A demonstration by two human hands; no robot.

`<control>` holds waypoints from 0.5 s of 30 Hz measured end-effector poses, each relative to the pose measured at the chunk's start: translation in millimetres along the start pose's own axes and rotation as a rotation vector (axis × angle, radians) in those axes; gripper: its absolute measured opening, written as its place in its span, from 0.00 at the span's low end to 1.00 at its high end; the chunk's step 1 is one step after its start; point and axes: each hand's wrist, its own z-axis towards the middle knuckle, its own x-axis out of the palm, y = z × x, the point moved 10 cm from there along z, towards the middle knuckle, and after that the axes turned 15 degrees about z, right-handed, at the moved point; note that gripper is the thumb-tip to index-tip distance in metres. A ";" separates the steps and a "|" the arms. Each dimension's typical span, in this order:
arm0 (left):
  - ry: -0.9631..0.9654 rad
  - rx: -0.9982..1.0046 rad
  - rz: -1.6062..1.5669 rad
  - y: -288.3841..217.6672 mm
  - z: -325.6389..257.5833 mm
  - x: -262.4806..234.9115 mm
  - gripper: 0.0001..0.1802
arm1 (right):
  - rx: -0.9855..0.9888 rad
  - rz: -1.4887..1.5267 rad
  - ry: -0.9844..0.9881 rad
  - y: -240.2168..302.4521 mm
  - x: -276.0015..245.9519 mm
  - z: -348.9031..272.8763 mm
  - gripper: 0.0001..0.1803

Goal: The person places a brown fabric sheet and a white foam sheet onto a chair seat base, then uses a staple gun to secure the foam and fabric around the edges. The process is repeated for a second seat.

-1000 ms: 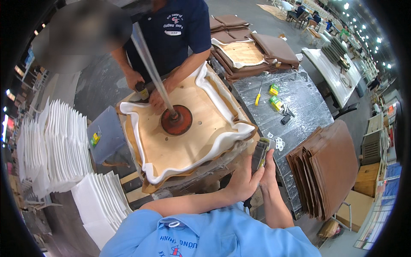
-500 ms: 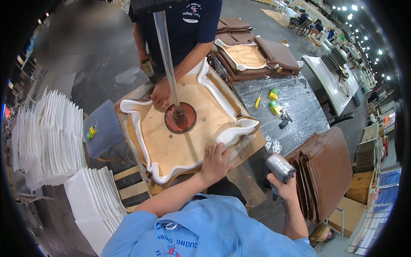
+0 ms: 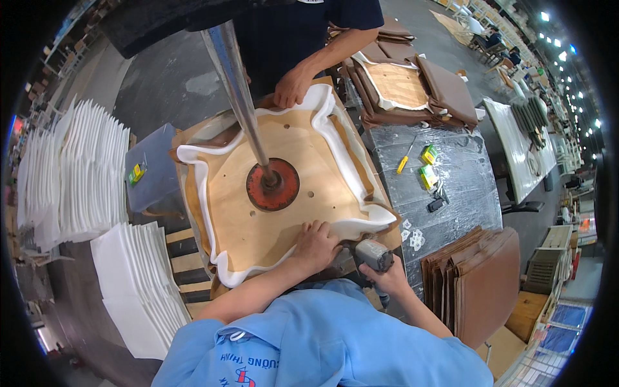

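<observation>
A plywood seat board (image 3: 284,193) lies flat with white foam (image 3: 351,227) and brown cover folded up around its edges. A red round press foot (image 3: 273,186) on a steel pole (image 3: 235,84) bears down on its middle. My left hand (image 3: 316,245) presses the white foam and cover onto the board's near edge. My right hand (image 3: 387,276) grips a grey staple gun (image 3: 374,255) just right of that hand, close to the board's near right corner. Across the board, another person's hand (image 3: 293,87) rests on the far edge.
Stacks of white foam sheets (image 3: 77,174) and white foam pads (image 3: 138,284) stand at left. A grey table (image 3: 445,193) at right carries yellow-green boxes (image 3: 427,164) and small tools. Brown covers (image 3: 477,284) are piled at lower right, finished seats (image 3: 406,84) at the back.
My left hand has slid along the near edge of the board. My right hand has brought the staple gun in from the right, up beside the left hand. The other person's hand moved to the far edge.
</observation>
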 end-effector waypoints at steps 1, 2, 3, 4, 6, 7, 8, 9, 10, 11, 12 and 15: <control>-0.002 -0.012 -0.017 3.1 1.7 -0.4 0.13 | -0.014 -0.008 0.013 2.2 1.3 3.2 0.40; -0.003 -0.022 -0.033 5.9 2.7 -0.7 0.12 | -0.028 -0.014 0.024 3.4 3.2 5.4 0.40; -0.028 -0.018 -0.076 6.7 3.7 -2.9 0.12 | -0.041 -0.019 0.034 4.1 5.2 7.3 0.41; -0.053 -0.013 -0.117 7.1 5.3 -6.4 0.12 | -0.104 -0.080 0.043 9.1 6.8 9.4 0.41; -0.089 -0.012 -0.165 9.3 5.5 -12.1 0.11 | -0.230 -0.199 0.059 17.3 11.3 10.9 0.42; -0.108 -0.019 -0.173 10.0 6.6 -13.7 0.11 | -0.275 -0.226 0.061 21.4 13.0 10.8 0.42; -0.126 -0.026 -0.181 11.0 7.1 -15.3 0.11 | -0.318 -0.252 0.062 24.8 15.7 9.9 0.42; -0.148 -0.035 -0.198 12.9 7.2 -17.2 0.11 | -0.362 -0.278 0.064 27.9 18.7 8.2 0.42; -0.171 -0.047 -0.211 16.3 7.2 -17.1 0.11 | -0.276 -0.186 0.057 26.4 20.6 10.6 0.40; -0.194 -0.059 -0.223 19.9 6.9 -17.0 0.11 | -0.189 -0.094 0.050 25.3 22.2 13.0 0.37; -0.203 -0.075 -0.219 23.8 7.0 -15.6 0.11 | -0.101 -0.003 0.043 24.7 24.1 16.1 0.35; -0.216 -0.109 -0.225 30.6 7.7 -10.5 0.11 | 0.051 -0.116 0.028 38.5 29.4 29.9 0.25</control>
